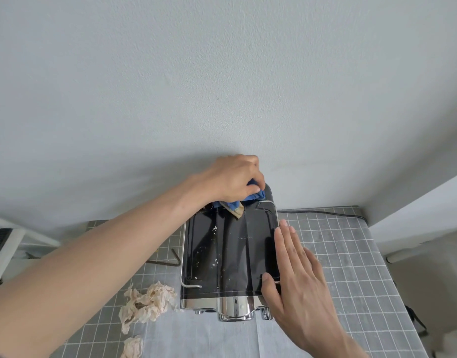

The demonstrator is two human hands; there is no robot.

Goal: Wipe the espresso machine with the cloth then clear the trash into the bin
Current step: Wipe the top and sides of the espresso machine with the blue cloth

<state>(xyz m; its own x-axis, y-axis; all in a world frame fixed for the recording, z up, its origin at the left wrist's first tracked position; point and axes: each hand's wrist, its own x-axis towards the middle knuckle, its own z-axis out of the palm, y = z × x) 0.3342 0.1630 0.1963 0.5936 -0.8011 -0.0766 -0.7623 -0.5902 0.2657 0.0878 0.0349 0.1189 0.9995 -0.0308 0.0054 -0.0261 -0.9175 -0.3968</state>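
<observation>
Blue cloth (250, 196) is bunched in left hand (232, 177), fingers curled round it, scrubbing back edge of espresso machine (230, 254) top. Right hand (297, 275) lies flat, fingers straight, prob w/ job of bracing it. Crumpled trash (147, 303) waits on surface (351, 267), left of machine.

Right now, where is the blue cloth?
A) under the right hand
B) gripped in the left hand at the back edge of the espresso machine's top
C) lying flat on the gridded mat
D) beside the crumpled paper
B: the left hand grips the blue cloth at the rear of the espresso machine top.
</observation>
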